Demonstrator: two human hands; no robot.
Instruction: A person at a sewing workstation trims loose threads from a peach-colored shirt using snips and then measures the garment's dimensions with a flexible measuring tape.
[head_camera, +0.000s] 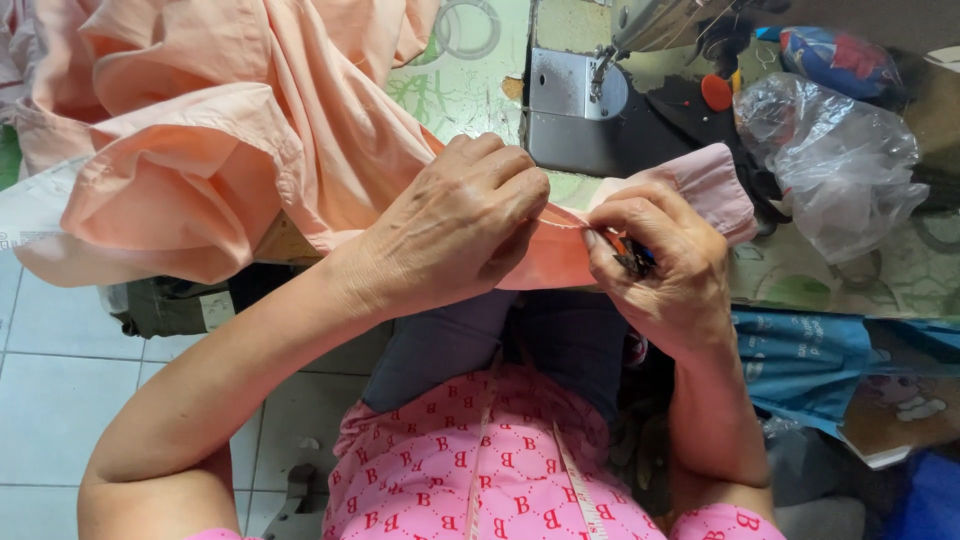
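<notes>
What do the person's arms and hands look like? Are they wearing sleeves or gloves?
No gloves: both the left hand and right hand are bare, with no rings showing. The arms are bare too, up to short pink sleeves patterned with small red letters. A measuring tape hangs down the front.

The small dark tool is mostly hidden inside the right hand.

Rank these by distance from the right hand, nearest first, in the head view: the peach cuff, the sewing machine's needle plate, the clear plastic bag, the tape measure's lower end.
From the right hand:
1. Peach cuff, just above it, touching the fingers.
2. Needle plate, up and to the left on the machine.
3. Clear plastic bag, off to the right; too close to call against the needle plate.
4. Tape measure's lower end, at the bottom, on the lap.
</notes>
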